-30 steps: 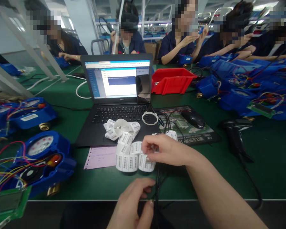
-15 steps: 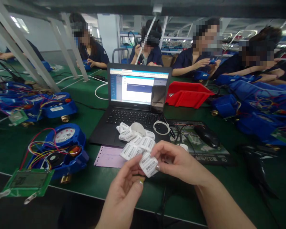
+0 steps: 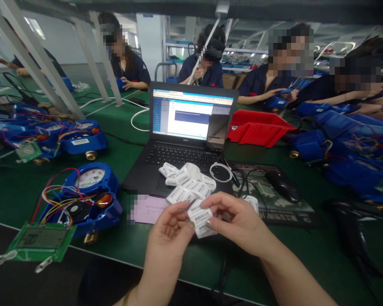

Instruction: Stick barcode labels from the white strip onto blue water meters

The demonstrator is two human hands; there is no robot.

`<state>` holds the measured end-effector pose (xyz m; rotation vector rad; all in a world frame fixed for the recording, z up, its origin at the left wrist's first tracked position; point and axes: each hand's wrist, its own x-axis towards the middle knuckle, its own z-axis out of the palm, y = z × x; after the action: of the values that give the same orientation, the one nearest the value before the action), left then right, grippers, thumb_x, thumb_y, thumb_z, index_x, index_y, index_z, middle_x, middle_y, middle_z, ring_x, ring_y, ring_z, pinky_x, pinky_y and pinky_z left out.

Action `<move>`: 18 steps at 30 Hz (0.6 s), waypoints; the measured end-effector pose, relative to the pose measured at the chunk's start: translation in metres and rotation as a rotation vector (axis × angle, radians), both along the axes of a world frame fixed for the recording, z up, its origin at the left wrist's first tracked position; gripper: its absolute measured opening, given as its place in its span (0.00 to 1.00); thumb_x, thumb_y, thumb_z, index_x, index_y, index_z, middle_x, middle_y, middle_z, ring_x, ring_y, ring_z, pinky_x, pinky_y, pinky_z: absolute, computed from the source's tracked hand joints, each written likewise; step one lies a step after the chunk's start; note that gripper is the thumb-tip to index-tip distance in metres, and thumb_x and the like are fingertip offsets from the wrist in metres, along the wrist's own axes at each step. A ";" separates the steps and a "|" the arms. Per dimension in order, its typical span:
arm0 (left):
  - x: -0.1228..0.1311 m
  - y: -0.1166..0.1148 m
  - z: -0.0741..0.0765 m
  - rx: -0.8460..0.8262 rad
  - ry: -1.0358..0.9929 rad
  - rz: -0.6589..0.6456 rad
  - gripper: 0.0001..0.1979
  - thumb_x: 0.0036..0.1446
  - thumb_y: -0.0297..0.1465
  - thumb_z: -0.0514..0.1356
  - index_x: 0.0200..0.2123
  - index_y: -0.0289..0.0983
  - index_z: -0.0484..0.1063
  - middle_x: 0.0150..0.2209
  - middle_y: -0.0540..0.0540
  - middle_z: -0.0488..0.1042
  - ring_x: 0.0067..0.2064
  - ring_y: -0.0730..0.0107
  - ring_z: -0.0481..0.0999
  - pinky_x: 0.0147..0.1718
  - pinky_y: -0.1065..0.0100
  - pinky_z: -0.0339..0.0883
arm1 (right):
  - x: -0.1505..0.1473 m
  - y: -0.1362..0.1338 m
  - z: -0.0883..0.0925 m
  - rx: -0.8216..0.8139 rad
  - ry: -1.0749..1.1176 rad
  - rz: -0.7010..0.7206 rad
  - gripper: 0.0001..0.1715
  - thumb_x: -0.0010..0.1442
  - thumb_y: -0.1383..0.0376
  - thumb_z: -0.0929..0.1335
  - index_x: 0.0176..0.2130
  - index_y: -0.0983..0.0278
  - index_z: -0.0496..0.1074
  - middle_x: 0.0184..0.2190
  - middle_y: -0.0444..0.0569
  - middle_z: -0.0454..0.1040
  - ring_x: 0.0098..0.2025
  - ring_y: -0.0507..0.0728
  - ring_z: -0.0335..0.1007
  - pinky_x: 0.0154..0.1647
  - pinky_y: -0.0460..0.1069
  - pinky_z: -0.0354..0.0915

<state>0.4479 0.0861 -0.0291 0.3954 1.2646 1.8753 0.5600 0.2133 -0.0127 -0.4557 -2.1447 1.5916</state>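
Note:
A strip of white barcode labels (image 3: 200, 217) is pinched between my two hands in front of the laptop. My left hand (image 3: 172, 231) is closed, its thumb and forefinger at the strip's left edge. On the strip's right side, my right hand (image 3: 234, 216) grips it with thumb and fingers. More of the label strip lies in loose folds (image 3: 188, 178) on the laptop (image 3: 140, 170). Under the laptop's front edge sticks out a pink sheet of paper (image 3: 150, 208). To the left sits a blue meter (image 3: 92, 199) with its wires exposed and a green circuit board (image 3: 38, 242) attached.
Several blue meters (image 3: 83, 138) stand at the left, more (image 3: 344, 165) at the right. Behind the mouse (image 3: 284, 185) is a red bin (image 3: 260, 129). A black handheld scanner (image 3: 354, 238) lies at the right. A phone (image 3: 217, 131) leans on the screen. Co-workers sit opposite.
The view has shifted slightly, so most things appear farther right. My left thumb has closed in against the label strip; my right hand keeps its grip.

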 end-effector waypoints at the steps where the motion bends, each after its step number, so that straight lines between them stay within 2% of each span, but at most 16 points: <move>1: 0.000 0.000 0.000 -0.014 0.007 -0.016 0.19 0.46 0.29 0.69 0.42 0.34 0.74 0.37 0.43 0.78 0.38 0.69 0.77 0.38 0.74 0.70 | -0.001 -0.001 0.000 0.019 -0.007 -0.004 0.11 0.53 0.69 0.67 0.39 0.64 0.71 0.26 0.43 0.73 0.26 0.50 0.66 0.27 0.43 0.60; 4: -0.001 0.000 0.000 -0.060 0.008 -0.040 0.18 0.43 0.30 0.70 0.40 0.34 0.77 0.36 0.42 0.78 0.39 0.64 0.77 0.41 0.69 0.72 | -0.002 -0.002 -0.001 0.076 -0.024 -0.034 0.10 0.53 0.68 0.68 0.39 0.64 0.72 0.26 0.43 0.74 0.26 0.51 0.68 0.28 0.44 0.63; 8: -0.001 0.000 -0.002 -0.077 0.033 -0.013 0.13 0.42 0.30 0.70 0.35 0.36 0.79 0.35 0.44 0.79 0.38 0.65 0.78 0.41 0.70 0.72 | -0.002 -0.003 -0.001 0.148 -0.052 -0.103 0.07 0.54 0.66 0.68 0.36 0.63 0.72 0.27 0.44 0.76 0.28 0.52 0.71 0.30 0.45 0.65; 14: -0.002 -0.001 -0.005 -0.049 0.245 -0.011 0.09 0.47 0.29 0.67 0.35 0.38 0.80 0.36 0.45 0.78 0.38 0.67 0.77 0.39 0.73 0.71 | -0.002 -0.002 -0.003 0.216 -0.078 -0.121 0.03 0.54 0.66 0.68 0.31 0.62 0.73 0.25 0.42 0.74 0.27 0.52 0.71 0.27 0.43 0.65; 16: -0.002 -0.001 -0.006 -0.047 0.265 0.002 0.09 0.46 0.29 0.67 0.34 0.37 0.80 0.33 0.45 0.78 0.36 0.67 0.76 0.37 0.74 0.70 | -0.001 -0.002 -0.006 0.281 -0.061 -0.133 0.03 0.55 0.67 0.67 0.31 0.62 0.73 0.25 0.42 0.74 0.27 0.51 0.70 0.27 0.43 0.64; 18: -0.002 0.000 -0.006 -0.056 0.190 0.008 0.10 0.44 0.30 0.68 0.34 0.36 0.80 0.33 0.44 0.78 0.36 0.67 0.76 0.37 0.72 0.70 | 0.000 -0.002 -0.008 0.399 0.000 -0.142 0.03 0.56 0.68 0.67 0.32 0.61 0.72 0.26 0.42 0.74 0.27 0.52 0.70 0.27 0.43 0.64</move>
<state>0.4457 0.0858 -0.0351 0.5501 1.4428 1.8391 0.5602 0.2110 -0.0206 -0.4622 -2.2976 1.0518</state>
